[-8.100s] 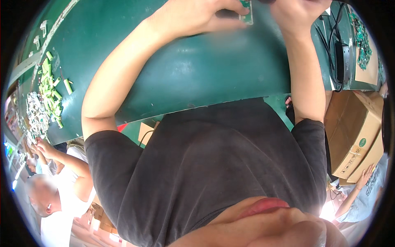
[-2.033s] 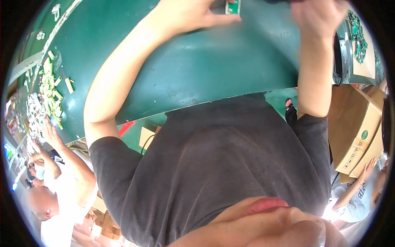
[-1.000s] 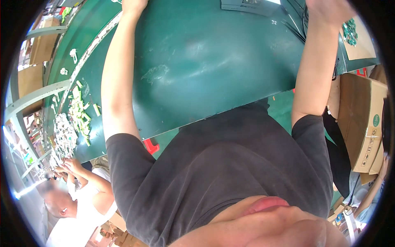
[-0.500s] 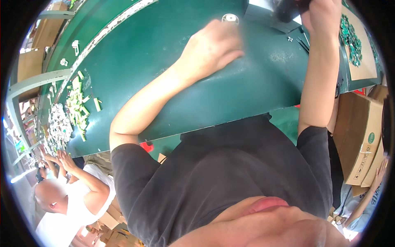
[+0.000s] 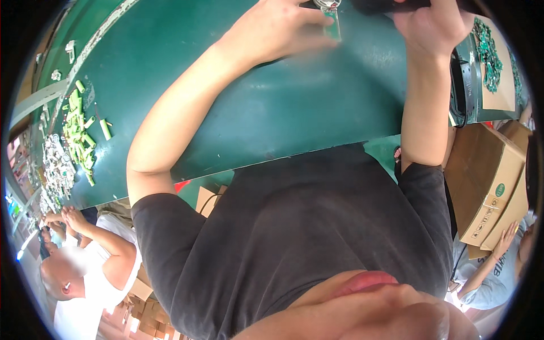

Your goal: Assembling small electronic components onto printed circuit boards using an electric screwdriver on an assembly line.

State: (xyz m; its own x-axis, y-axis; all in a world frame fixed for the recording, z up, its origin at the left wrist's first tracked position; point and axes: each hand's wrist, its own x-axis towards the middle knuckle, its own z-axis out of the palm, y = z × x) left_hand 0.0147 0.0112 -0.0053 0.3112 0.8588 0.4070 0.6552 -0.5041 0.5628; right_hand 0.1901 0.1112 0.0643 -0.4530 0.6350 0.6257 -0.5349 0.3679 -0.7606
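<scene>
At the top of the view, my left hand (image 5: 277,28) reaches over the green table, its fingertips smeared by motion. Finger and thumb close around a small device (image 5: 332,27) with a round, whitish head and a green circuit board in a clear or pale handle. My right hand (image 5: 433,28) is raised to the right of it, fingers curled. A dark, blurred tool (image 5: 377,5) extends leftward from this hand; its kind cannot be made out, and the upper edge cuts off part of it.
Green cylindrical cells (image 5: 79,133) and whitish small parts (image 5: 56,170) lie in piles at the table's left. Circuit boards (image 5: 487,56) sit on brown cardboard at right, beyond a black box (image 5: 462,85) with a cable. Cartons (image 5: 481,181) stand right. Co-workers sit at both sides.
My left hand has moved up and left in the view to the device, whose circuit board now shows. My right hand has come lower, with the dark tool. The whole view has shifted somewhat.
</scene>
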